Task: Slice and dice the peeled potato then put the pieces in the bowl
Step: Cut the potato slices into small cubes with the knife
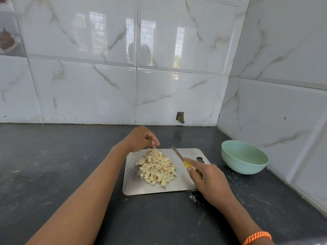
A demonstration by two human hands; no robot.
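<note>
The cutting board (159, 189) is showing as brushed metal, dully shining and smeared. On it, the diced potato (157, 167) is looking moist and matt. Right of the board, the bowl (244, 161) is looking like smooth, matt plastic with ridged sides. Under the board, the countertop (62, 165) is appearing as dark, scuffed stone. Behind the board, the wall tiles (88, 89) are gleaming, glossy marble-patterned ceramic. The knife (182, 159) is showing a metal blade and glossy plastic handle.

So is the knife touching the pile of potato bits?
Apart. The head view shows bare steel board between the knife blade and the potato pile.
</note>
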